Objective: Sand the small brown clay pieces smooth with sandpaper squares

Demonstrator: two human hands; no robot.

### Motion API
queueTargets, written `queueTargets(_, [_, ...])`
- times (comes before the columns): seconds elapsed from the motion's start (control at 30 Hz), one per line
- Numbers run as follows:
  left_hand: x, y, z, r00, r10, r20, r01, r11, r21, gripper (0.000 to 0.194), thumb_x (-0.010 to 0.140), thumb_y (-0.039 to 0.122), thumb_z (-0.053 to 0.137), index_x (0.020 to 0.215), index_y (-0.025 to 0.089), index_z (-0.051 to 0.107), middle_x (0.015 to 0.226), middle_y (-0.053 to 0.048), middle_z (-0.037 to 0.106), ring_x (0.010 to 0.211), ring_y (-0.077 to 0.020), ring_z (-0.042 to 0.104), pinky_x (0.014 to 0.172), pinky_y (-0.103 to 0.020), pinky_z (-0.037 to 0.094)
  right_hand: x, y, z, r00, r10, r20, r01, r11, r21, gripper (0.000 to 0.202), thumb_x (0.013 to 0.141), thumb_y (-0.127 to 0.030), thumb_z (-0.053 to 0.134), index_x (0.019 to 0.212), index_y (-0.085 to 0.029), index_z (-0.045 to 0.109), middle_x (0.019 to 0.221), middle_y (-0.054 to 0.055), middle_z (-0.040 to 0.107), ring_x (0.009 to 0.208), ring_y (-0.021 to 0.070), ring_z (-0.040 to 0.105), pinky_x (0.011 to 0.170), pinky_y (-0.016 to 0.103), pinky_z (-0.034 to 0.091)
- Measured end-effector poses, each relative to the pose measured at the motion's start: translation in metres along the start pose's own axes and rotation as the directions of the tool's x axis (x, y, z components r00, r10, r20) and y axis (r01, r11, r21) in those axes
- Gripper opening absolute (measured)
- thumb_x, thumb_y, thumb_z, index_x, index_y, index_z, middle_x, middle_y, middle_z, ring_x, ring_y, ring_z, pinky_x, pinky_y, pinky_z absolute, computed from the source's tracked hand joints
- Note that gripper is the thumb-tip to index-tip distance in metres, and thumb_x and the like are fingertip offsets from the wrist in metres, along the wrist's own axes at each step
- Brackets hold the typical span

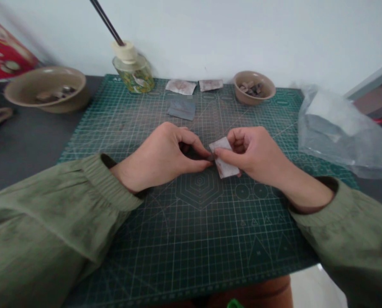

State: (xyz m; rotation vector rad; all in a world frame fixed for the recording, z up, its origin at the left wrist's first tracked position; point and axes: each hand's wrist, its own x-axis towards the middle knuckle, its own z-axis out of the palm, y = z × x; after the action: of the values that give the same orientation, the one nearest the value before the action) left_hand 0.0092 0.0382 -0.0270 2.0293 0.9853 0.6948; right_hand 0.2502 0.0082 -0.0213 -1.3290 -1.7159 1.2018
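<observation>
Over the middle of the green cutting mat [207, 231], my left hand [170, 154] pinches a small dark brownish piece [211, 158] between thumb and forefinger; the fingertips hide most of it. My right hand [253, 149] grips a folded, whitish, brown-stained piece of sandpaper [225, 160], thumb on top and fingers behind. The sandpaper's left edge meets the small piece at the left fingertips. Farther back lie a grey sheet of sandpaper [182, 109] and two stained whitish pieces, one on the left [181, 87] and one on the right [210, 85].
A small brown bowl [254, 99] with several small chunks stands at the back right. A larger bowl [46, 105] holding chunks is at left. A reed diffuser bottle [135, 75] stands by the wall. A clear plastic bag [345, 137] overlaps the mat's right side.
</observation>
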Motion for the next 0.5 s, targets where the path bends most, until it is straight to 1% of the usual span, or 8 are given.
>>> queueTargets(0.17, [0.0001, -0.0009, -0.0003, 1.0, 0.011, 0.01, -0.011, 1.0, 0.024, 0.008, 0.083, 0.026, 0.088, 0.09, 0.026, 0.09, 0.087, -0.001, 0.084, 0.08, -0.0194, 0.076, 0.073, -0.029, 0.055, -0.0004, 0.001, -0.0002, 0.999, 0.008, 0.044, -0.009, 1.0, 0.017, 0.037, 0.088, -0.039, 0.092, 0.074, -0.022, 0.062, 0.06, -0.002, 0.067, 0.047, 0.0128, 0.059, 0.041, 0.024, 0.037])
queueTargets(0.3, [0.0003, -0.0013, -0.0003, 1.0, 0.005, 0.001, -0.005, 1.0, 0.021, 0.006, 0.082, 0.028, 0.088, 0.088, 0.026, 0.089, 0.087, -0.002, 0.083, 0.08, -0.0201, 0.076, 0.073, -0.03, 0.055, -0.0003, 0.0001, 0.0008, 0.999, -0.002, 0.033, 0.001, 1.0, 0.02, 0.035, 0.088, -0.039, 0.092, 0.076, -0.022, 0.063, 0.063, -0.001, 0.07, 0.049, 0.0135, 0.06, 0.042, 0.025, 0.04])
queueTargets(0.37, [0.0005, -0.0013, -0.0002, 1.0, 0.002, 0.0, -0.002, 1.0, 0.019, 0.006, 0.082, 0.03, 0.088, 0.086, 0.025, 0.089, 0.085, -0.002, 0.083, 0.078, -0.0198, 0.075, 0.07, -0.03, 0.053, -0.0005, -0.0007, 0.0013, 0.999, 0.003, 0.048, -0.004, 1.0, 0.013, 0.036, 0.087, -0.039, 0.092, 0.074, -0.023, 0.063, 0.061, -0.002, 0.068, 0.049, 0.0131, 0.059, 0.042, 0.025, 0.038])
queueTargets(0.5, [0.0008, -0.0003, -0.0004, 1.0, 0.0, 0.007, -0.001, 1.0, 0.018, 0.006, 0.082, 0.029, 0.088, 0.087, 0.026, 0.089, 0.085, -0.002, 0.083, 0.079, -0.0198, 0.075, 0.072, -0.03, 0.054, -0.0007, -0.0009, 0.0013, 1.0, -0.021, 0.016, 0.021, 1.0, -0.009, 0.036, 0.087, -0.039, 0.091, 0.074, -0.022, 0.062, 0.061, -0.002, 0.067, 0.049, 0.0126, 0.058, 0.042, 0.025, 0.037])
